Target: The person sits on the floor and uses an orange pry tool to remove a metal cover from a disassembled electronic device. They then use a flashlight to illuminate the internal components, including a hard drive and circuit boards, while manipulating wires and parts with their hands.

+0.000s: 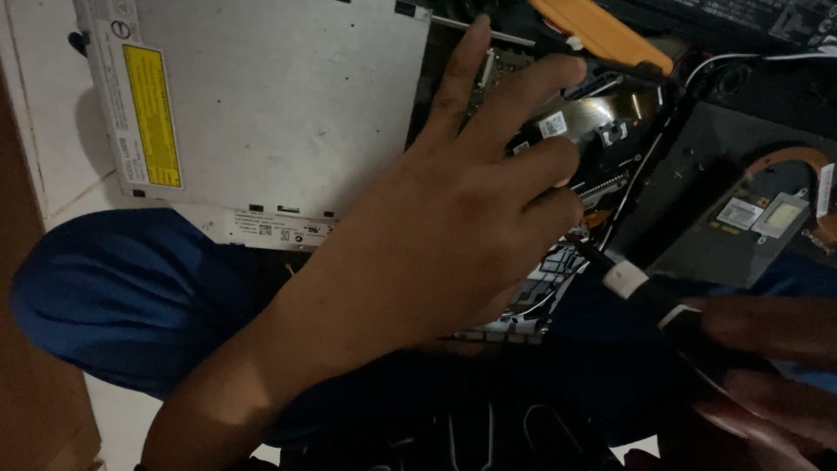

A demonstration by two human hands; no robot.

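Blurred at bottom right: right hand (767, 366) pinching a dark screwdriver (641, 292), shaft angled up-left toward opened laptop internals (602, 139). Left hand (436, 235) nearer, fingers spread, tips pressing a small silver component (580, 118), possibly a bracket. Grey optical drive (261, 105) lying left.

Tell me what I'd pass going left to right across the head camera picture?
Yellow label on the grey metal drive → left hand spread over the opened laptop's parts → white-banded tool shaft → right hand gripping that tool, with the copper heat pipe above it.
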